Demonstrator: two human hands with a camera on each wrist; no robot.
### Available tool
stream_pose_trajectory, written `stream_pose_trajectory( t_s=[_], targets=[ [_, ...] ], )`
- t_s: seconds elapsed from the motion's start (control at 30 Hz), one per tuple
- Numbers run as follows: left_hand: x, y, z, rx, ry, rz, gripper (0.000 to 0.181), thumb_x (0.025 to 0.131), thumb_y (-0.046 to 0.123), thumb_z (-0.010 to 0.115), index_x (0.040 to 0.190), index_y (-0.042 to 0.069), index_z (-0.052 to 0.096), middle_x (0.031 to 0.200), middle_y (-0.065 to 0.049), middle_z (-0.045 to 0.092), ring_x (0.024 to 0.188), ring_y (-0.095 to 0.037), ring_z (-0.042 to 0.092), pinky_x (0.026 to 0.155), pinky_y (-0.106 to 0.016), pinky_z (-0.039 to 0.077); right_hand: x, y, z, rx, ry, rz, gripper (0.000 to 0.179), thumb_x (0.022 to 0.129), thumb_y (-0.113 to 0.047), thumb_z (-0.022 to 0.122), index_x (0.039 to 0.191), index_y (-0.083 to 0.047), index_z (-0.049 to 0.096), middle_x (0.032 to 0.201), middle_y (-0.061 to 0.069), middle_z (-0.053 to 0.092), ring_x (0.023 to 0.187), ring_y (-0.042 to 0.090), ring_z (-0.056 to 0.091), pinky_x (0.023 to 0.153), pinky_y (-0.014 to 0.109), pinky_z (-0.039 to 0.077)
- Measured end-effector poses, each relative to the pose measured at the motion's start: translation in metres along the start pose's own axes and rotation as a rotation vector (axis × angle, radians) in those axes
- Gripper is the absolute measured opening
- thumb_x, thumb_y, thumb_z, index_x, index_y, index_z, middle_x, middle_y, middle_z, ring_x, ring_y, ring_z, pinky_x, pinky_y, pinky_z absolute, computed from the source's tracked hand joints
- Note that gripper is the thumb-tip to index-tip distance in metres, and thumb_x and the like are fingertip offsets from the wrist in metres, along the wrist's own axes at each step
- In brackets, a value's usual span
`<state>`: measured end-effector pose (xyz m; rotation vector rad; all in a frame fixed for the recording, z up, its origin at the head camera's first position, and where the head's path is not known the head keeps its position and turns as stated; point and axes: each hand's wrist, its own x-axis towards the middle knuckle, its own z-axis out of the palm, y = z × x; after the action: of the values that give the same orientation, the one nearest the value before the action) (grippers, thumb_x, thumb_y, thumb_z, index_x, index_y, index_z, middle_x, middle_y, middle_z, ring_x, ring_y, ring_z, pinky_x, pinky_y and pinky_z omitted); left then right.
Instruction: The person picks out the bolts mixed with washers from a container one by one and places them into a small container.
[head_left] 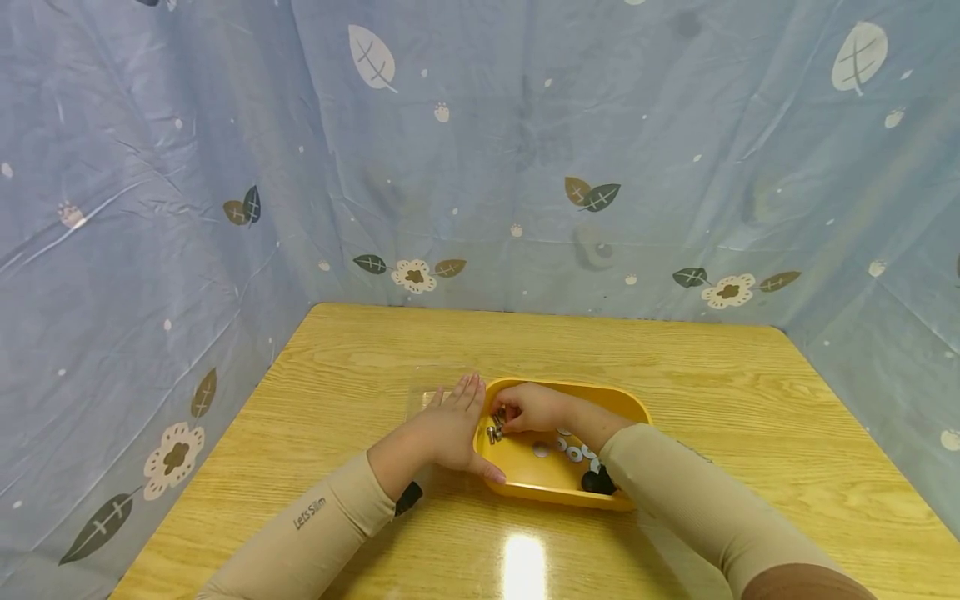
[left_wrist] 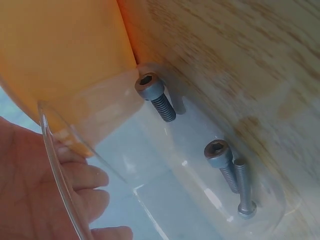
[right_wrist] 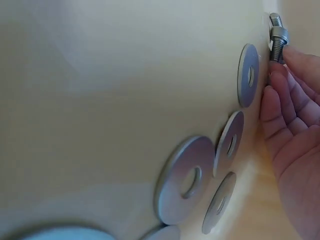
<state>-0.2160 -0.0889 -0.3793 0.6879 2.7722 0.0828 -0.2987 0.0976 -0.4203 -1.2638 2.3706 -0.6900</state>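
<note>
The right hand [head_left: 532, 407] pinches a bolt [right_wrist: 278, 40] between thumb and fingers, inside the left end of the yellow tray [head_left: 517, 471], with more bolts just beside it. The left hand [head_left: 450, 425], fingers extended, rests against that end from outside. Washers [right_wrist: 172, 185] lie farther right in the tray, near a black thing [head_left: 597, 482]. Left of the tray, a clear box [left_wrist: 200, 185] holds three bolts on the desk [head_left: 360, 350].
</note>
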Motion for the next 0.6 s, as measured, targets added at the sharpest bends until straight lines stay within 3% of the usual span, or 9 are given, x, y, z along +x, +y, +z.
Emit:
stream_pose_trajectory(
  t_s=[0.6],
  targets=[
    [0.0023,-0.0019,0.0029,-0.003,0.010,0.001,0.134,0.054,0.087,0.049,0.146,0.005,-0.002,0.152,-0.012,-0.008,0.139,-0.025,-0.005,0.109,-0.052,0.007,0.0033,0.0018,0.0034,-0.043,0.035,0.034,0.017,0.080,-0.009,0.069,0.095,-0.005,0.062,0.065,-0.007,0.057,0.056,0.000,0.048,0.054,0.017,0.043]
  ],
)
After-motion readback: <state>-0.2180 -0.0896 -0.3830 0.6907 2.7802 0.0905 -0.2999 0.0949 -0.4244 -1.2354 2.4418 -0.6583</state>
